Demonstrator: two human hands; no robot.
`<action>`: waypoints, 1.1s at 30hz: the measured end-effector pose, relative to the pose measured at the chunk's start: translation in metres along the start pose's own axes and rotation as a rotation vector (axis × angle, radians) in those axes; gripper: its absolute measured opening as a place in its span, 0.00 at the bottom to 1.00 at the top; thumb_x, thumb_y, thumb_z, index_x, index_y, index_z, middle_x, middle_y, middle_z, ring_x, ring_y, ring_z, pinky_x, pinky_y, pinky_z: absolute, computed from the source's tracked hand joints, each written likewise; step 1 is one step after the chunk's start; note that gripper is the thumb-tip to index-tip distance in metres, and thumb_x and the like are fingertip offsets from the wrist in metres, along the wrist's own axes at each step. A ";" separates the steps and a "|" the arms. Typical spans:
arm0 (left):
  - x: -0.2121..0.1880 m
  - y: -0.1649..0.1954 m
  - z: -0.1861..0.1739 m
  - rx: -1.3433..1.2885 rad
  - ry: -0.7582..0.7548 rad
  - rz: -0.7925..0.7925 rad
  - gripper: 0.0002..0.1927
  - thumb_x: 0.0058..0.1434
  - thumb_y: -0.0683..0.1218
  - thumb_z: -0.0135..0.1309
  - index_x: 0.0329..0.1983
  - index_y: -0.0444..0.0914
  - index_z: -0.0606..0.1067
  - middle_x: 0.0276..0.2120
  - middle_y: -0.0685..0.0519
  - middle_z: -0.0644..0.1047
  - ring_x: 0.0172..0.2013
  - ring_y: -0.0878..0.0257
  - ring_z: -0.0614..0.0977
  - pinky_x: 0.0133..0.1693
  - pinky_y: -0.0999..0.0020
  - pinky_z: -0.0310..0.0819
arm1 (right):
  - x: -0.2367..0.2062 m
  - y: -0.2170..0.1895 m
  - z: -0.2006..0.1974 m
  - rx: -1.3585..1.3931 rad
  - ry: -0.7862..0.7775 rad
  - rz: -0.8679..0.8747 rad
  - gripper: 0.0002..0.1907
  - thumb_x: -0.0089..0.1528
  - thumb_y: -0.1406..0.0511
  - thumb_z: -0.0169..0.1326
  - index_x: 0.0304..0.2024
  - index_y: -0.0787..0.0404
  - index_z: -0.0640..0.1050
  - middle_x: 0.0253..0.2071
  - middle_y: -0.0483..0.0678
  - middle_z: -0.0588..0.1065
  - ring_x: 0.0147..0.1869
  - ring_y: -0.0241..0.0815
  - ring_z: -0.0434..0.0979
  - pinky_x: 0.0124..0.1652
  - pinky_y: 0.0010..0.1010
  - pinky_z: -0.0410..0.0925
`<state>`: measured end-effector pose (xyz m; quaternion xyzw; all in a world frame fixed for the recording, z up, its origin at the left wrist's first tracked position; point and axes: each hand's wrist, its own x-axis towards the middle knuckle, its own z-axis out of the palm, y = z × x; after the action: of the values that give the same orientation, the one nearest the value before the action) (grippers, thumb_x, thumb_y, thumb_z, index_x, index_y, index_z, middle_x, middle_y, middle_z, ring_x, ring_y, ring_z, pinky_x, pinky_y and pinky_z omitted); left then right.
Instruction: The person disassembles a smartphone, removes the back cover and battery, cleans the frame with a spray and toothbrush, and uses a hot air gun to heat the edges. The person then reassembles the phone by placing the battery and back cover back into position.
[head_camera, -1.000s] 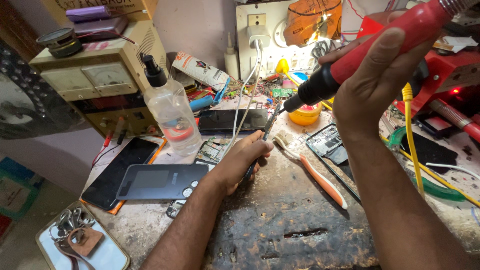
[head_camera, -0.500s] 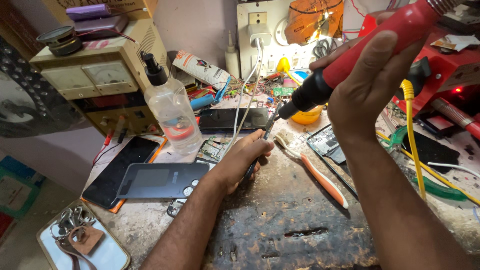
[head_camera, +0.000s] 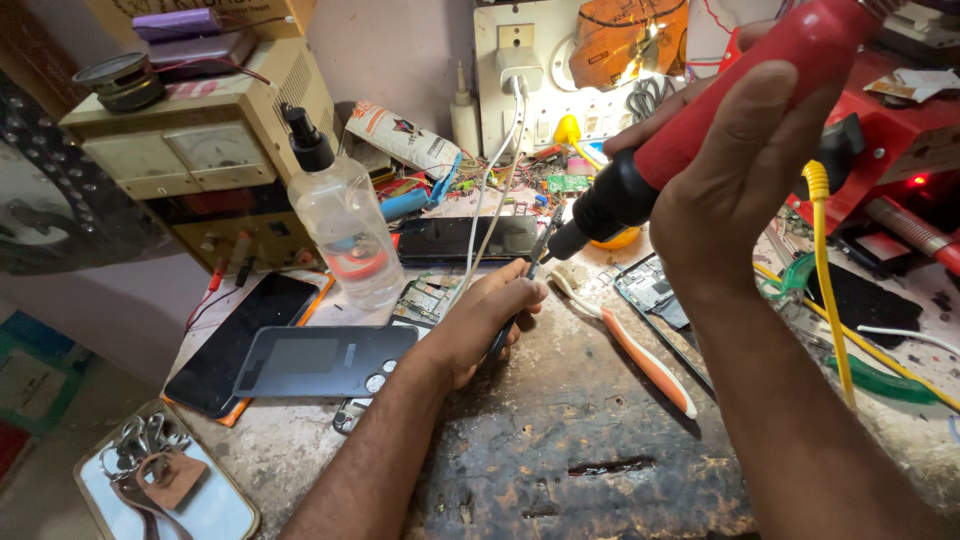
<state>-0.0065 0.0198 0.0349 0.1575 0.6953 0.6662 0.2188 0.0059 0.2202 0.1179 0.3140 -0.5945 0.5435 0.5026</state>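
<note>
So your bench is scarred, grimy wood, crowded with phones and tools near both hands. Your right hand grips the red hot-air tool, long axis slanting down-left, nozzle aimed toward your left hand, which pinches dark tweezers beside a circuit board.
</note>
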 end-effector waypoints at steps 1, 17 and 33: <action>0.000 0.000 0.000 0.001 0.001 0.000 0.16 0.59 0.57 0.49 0.41 0.43 0.70 0.31 0.56 0.69 0.24 0.73 0.67 0.23 0.76 0.59 | 0.001 0.000 0.001 0.010 0.008 0.004 0.26 0.81 0.46 0.34 0.64 0.61 0.58 0.31 0.49 0.68 0.30 0.42 0.78 0.35 0.30 0.74; -0.002 0.001 0.001 -0.006 -0.004 0.009 0.16 0.59 0.57 0.49 0.42 0.42 0.70 0.31 0.56 0.69 0.23 0.72 0.66 0.23 0.77 0.59 | 0.000 0.009 0.001 0.064 0.038 0.022 0.26 0.82 0.47 0.37 0.66 0.61 0.57 0.31 0.49 0.68 0.29 0.43 0.77 0.35 0.31 0.76; -0.001 0.001 0.002 -0.014 0.003 0.006 0.19 0.58 0.58 0.51 0.44 0.41 0.70 0.31 0.55 0.70 0.24 0.73 0.67 0.23 0.76 0.60 | 0.008 0.038 -0.018 -0.085 0.098 -0.073 0.26 0.83 0.46 0.33 0.64 0.62 0.56 0.30 0.53 0.73 0.33 0.47 0.84 0.41 0.29 0.74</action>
<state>-0.0046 0.0209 0.0359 0.1571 0.6906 0.6718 0.2169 -0.0265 0.2469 0.1114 0.2866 -0.5799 0.5138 0.5636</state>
